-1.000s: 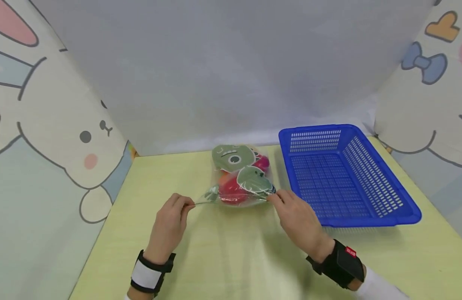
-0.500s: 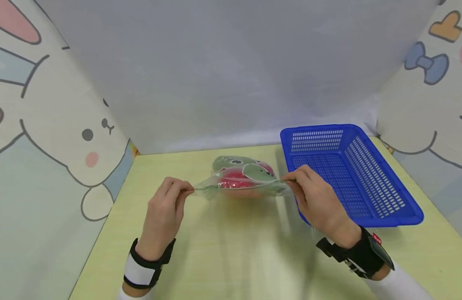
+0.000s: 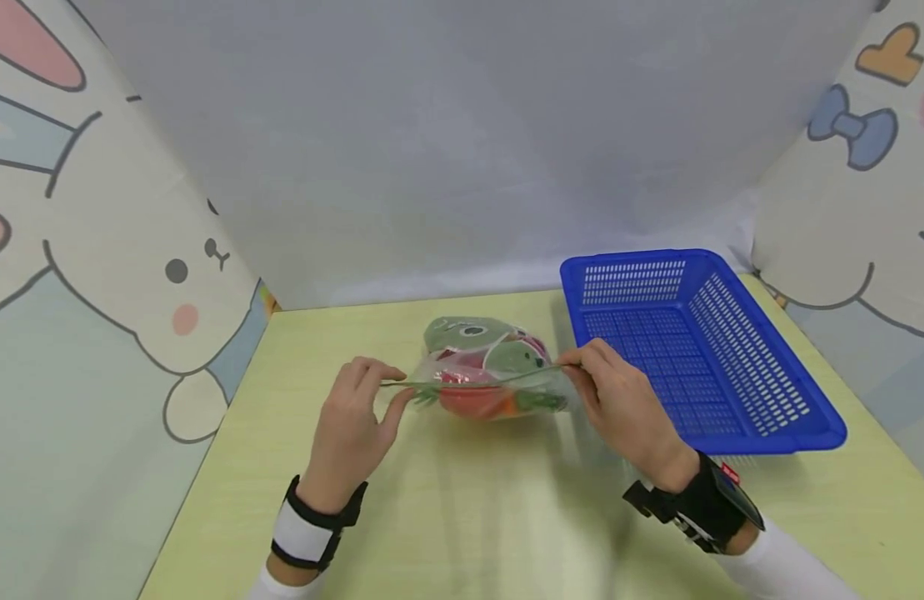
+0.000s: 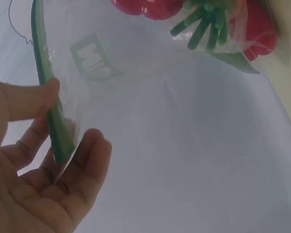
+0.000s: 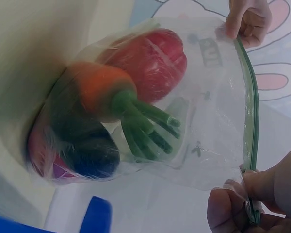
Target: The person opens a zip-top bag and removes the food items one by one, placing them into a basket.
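Cartoon-rabbit panels wall in the left and right of a pale yellow-green table, with a plain grey backdrop behind; going left to right, the left hand pinches one end of the green zip strip of a clear zip bag, the bag hangs stretched just above the table's middle, and the right hand pinches the other end. Inside it a toy carrot, a red toy pepper and dark pieces too blurred to name press together — printed green faces hide more. Blue basket stands just beside the right hand.
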